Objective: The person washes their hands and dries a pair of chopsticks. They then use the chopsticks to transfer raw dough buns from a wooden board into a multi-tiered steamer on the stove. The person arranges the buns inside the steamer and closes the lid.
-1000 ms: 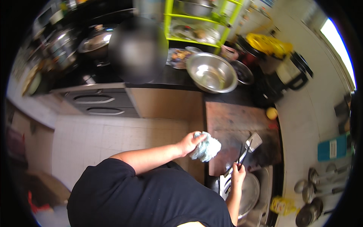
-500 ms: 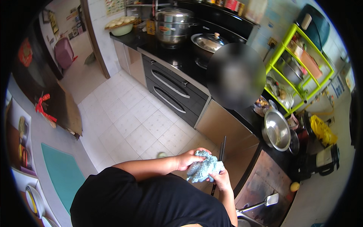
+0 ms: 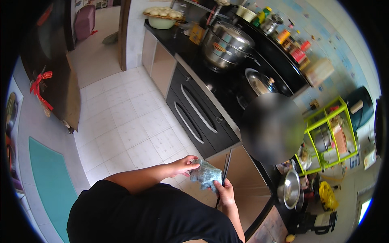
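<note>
A light blue, knit-textured cloth (image 3: 206,175) is stretched between my two hands in front of my body. My left hand (image 3: 183,166) pinches its left edge between thumb and fingers. On the opposite side, my right hand (image 3: 224,192) grips the lower right corner, with the thumb pressed on top. Two thin dark sticks (image 3: 227,164), looking like long chopsticks, run upright along the cloth's right edge and pass by my right hand. They seem to be held there too, though the cloth and fingers partly hide them.
Along the dark counter are a steamer pot (image 3: 227,44), a lidded pan (image 3: 259,82), a steel basin (image 3: 289,188) and a green rack (image 3: 328,137). Buns top a bowl (image 3: 161,22). Dark drawers (image 3: 198,113) face the tiled floor (image 3: 125,117). A blurred round patch hides part of the counter.
My view has swung, so the stove and counter sit lower and further right. The cloth, bunched up before, is now spread flatter between my hands.
</note>
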`<state>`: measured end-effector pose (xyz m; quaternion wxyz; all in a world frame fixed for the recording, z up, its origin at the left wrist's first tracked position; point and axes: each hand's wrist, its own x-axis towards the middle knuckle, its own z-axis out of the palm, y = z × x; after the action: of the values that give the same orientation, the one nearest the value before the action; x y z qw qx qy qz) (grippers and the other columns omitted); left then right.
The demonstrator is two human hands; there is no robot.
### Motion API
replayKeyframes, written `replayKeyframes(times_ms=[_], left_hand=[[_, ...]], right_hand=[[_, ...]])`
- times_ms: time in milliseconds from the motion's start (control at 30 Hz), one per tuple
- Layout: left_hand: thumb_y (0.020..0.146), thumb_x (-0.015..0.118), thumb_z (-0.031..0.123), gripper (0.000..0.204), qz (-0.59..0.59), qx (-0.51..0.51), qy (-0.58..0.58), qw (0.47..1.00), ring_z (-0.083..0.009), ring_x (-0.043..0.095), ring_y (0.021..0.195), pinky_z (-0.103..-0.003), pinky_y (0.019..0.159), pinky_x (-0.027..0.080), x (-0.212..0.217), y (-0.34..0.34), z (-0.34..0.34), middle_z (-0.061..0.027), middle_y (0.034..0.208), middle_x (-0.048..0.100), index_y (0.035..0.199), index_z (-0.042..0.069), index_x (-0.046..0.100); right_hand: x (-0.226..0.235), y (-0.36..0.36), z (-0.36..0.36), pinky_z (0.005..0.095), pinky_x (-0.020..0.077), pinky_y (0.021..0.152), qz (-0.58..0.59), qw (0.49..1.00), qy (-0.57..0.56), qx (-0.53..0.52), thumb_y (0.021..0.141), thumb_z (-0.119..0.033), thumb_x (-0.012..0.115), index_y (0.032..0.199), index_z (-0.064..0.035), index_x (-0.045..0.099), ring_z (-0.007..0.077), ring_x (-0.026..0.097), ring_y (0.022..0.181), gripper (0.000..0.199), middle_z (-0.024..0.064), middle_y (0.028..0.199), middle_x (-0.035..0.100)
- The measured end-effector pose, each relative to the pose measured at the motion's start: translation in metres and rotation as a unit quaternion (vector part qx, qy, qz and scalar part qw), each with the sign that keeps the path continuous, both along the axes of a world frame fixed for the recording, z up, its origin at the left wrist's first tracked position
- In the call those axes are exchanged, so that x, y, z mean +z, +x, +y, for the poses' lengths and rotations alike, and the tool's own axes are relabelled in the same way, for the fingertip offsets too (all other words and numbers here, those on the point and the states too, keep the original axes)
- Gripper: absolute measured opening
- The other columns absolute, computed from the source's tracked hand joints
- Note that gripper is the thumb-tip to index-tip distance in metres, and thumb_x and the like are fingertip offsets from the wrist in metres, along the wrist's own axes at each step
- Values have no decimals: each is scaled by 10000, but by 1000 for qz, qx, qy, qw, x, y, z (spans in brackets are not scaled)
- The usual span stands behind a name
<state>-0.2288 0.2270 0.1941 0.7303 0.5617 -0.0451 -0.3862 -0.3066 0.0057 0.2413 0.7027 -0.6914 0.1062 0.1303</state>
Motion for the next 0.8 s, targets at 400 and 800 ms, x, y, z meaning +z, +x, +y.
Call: replayKeyframes(times_ms=[400,800], left_hand=[[789,655,245,383,-69,193,-49,978,-158,535,852,-313,746,459,-7,105,131,-73,922,546,1044,22,477],[888,496,219,299,39,355,-121,926,-194,508,975,-335,847,431,4,263,221,-84,1050,508,1124,48,427]], right_hand=[[-26,186,137,190,404,513,-5,968,102,231,793,-138,645,1020,-14,564,75,561,652,271,38,819,628],[-45,417,251,305,408,886,-116,887,100,436,717,-202,718,1299,-16,334,207,479,1077,721,119,1154,507]])
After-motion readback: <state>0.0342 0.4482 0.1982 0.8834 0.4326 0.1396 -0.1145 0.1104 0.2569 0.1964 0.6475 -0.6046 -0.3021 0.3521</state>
